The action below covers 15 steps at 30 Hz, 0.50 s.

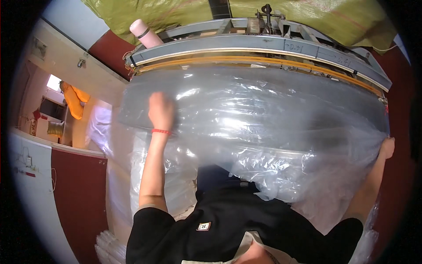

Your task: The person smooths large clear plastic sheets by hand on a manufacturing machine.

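Observation:
A wide sheet of clear plastic film lies across the machine bed in front of me, wrinkled and shiny. Its near part hangs down in folds toward my body. My right hand is closed around the film's edge at the far right, pulling a gathered part taut. Over the left part of the sheet is my left hand, with a red band round the wrist. That hand is curled into a fist and slightly blurred; whatever its fingers may hold is hidden.
A grey metal frame with orange strips runs along the far side. A pink roll stands at its left end, and a dark clamp fitting rises behind it. Bundled clear film lies low at the left, near an opening in the wall.

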Available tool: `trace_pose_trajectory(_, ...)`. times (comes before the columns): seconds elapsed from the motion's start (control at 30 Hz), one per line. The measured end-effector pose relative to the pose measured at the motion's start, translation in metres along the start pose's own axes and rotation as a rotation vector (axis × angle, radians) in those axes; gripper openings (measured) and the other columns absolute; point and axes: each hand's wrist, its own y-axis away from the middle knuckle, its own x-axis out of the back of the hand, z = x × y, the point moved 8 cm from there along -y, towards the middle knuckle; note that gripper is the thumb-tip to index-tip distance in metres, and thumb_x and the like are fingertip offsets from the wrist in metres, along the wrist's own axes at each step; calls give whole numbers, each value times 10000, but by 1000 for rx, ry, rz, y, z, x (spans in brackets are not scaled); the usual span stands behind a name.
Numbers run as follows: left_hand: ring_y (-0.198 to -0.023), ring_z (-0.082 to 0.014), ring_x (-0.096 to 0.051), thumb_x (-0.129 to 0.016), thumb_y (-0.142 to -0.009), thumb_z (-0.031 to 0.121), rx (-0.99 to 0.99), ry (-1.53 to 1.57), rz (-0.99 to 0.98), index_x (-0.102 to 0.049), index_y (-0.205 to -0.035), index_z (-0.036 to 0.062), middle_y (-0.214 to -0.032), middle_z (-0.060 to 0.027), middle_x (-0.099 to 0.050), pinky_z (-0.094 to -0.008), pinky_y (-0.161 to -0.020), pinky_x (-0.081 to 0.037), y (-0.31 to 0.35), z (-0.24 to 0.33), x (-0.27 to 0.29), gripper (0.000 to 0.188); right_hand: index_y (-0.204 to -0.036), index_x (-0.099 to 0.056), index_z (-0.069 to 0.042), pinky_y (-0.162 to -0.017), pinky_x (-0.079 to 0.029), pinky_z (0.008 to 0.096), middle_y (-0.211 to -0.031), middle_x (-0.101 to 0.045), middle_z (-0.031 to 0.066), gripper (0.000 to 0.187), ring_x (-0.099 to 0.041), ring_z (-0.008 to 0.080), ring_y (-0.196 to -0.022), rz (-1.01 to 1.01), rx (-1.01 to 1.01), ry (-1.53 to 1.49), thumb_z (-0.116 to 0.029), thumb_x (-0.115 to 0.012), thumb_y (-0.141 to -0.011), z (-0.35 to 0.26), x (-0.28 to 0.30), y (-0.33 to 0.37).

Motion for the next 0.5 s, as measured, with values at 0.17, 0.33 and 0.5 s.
trace_pose_trajectory(0.17,-1251,-320,-220,-537,-800,212,-782,220,-170,-330,-1257,27,-1323,-165,-294,-373,-1016,-205,6,67,-29,535,-1023,-531,-119,-735,-436,451,-1024,-567,147,331,-537,344,-938,3,-10,7,-349,-386,-833,-4,-11,-14)
trace_pose_trajectory(0.33,-1212,-333,-287,-529,-807,287,-756,101,-245,-382,-1218,15,-1294,-168,-338,-375,-976,-266,32,61,-34,515,-1079,-517,-130,-748,-431,449,-1033,-565,146,365,-535,334,-945,-52,-14,54,-353,-371,-830,3,-20,-18)
trace_pose_trajectory(0.5,-920,-297,-528,-554,-786,225,-604,176,-43,-538,-1031,17,-987,-152,-573,-349,-787,-423,8,48,-24,321,-1044,-556,-128,-752,-432,418,-1015,-577,133,376,-547,314,-915,-2,-66,-101,-398,-428,-816,6,1,-9)
